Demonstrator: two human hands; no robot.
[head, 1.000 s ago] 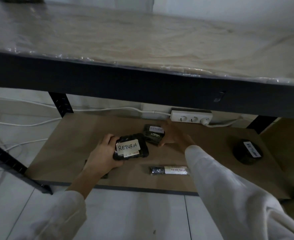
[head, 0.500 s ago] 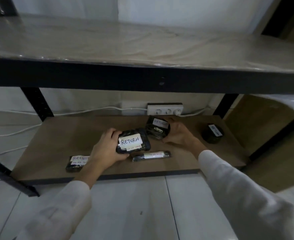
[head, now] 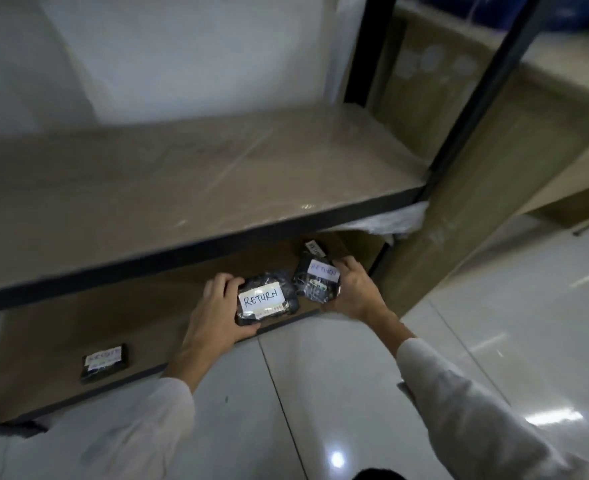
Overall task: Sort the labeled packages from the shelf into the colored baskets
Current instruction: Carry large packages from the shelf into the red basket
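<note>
My left hand (head: pixel 217 311) grips a black wrapped package (head: pixel 267 301) with a white label reading RETURN, held at the front edge of the bottom shelf (head: pixel 78 327). Just to its right, my right hand (head: pixel 353 289) grips a second black package (head: pixel 315 280) that also bears a white RETURN label. A third labelled black package (head: pixel 104 362) lies flat on the bottom shelf at the left front. Another labelled package (head: pixel 315 247) shows partly at the back of the shelf under the upper board. No baskets are in view.
The plastic-covered upper shelf board (head: pixel 182 188) overhangs the bottom shelf, with a dark metal post (head: pixel 473 95) at its right. A wooden cabinet side (head: pixel 466 202) stands to the right. Glossy white floor tiles (head: pixel 355 393) spread below my arms.
Both hands have drawn their packages from the middle of the bottom shelf out to its front edge. My view has risen and swung right, hiding the power strip and the thin package.
</note>
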